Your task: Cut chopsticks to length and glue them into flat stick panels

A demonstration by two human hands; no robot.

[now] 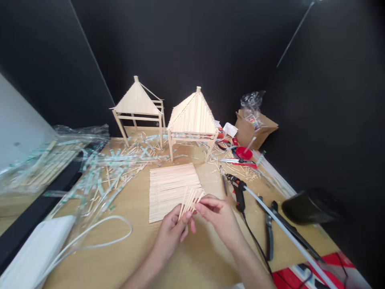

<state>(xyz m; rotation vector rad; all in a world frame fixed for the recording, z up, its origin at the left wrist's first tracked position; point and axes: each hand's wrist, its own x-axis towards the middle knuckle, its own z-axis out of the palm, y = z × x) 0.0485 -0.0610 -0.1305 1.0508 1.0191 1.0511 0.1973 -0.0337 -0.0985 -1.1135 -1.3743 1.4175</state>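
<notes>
Several short wooden sticks (pixel 189 200) are fanned out between my two hands. My left hand (pixel 174 226) is closed round their lower ends, thumb on top. With thumb and fingers pinched, my right hand (pixel 218 214) grips the sticks at the right side of the fan. Just beyond the hands, a flat panel of sticks laid side by side (pixel 171 184) lies on the wooden table (pixel 120 245). Behind it stands a small stick house frame with a covered pitched roof (pixel 195 114). A second frame (pixel 135 100), its roof partly covered, stands to the left.
Stick scraps and clear wrappers (pixel 102 176) litter the left and back. On the right are a glue gun (pixel 240 196) with a long glue stick, pliers (pixel 269 233), a pen (pixel 223 180), a red dish (pixel 244 153) and a paper bag (pixel 261 128). A white cable (pixel 117 241) loops at front left.
</notes>
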